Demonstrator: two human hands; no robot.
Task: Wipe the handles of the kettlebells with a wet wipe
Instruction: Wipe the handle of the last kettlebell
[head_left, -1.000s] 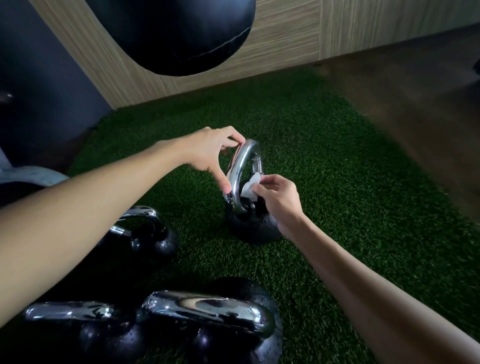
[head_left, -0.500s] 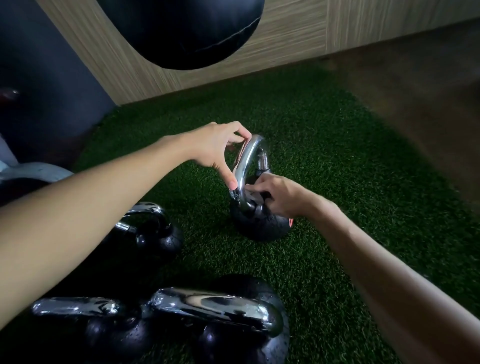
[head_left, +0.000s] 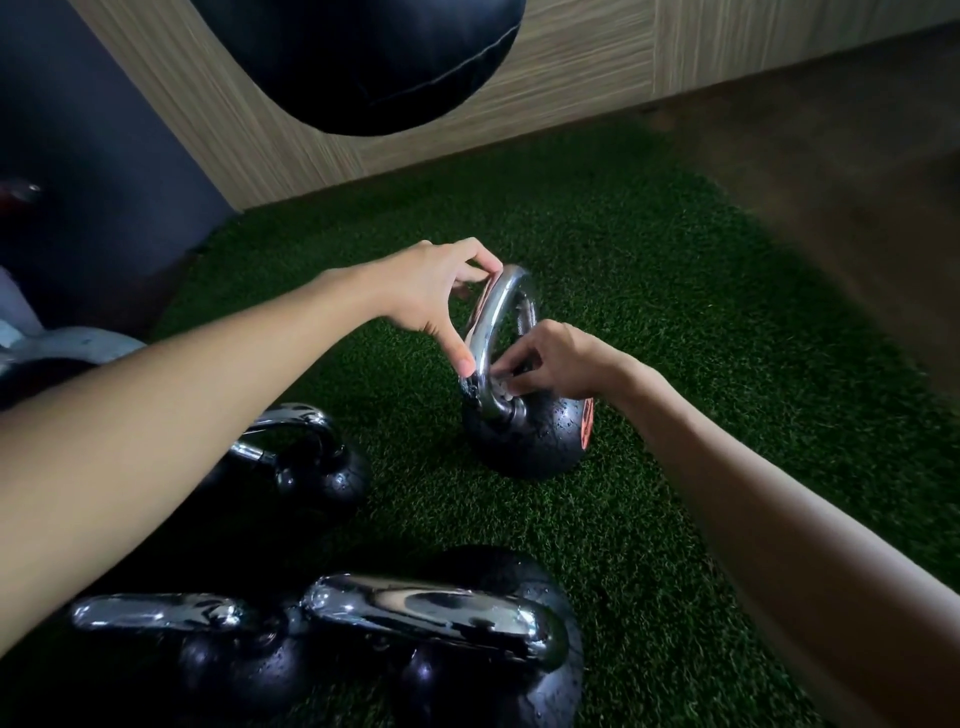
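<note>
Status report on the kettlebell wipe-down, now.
Left hand grips the chrome handle, thumb and fingers. Right hand pinches wet wipe at handle's base. Neighbouring kettlebell stands apart, nothing blocking.

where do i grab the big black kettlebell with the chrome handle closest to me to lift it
Grip the top bar of the chrome handle at its middle, coming straight down from above. The big black kettlebell stands upright with that bar level and uppermost, and a second black kettlebell crowds its left side.

Green turf (head_left: 649, 291), wood-panelled wall (head_left: 571, 67).
</note>
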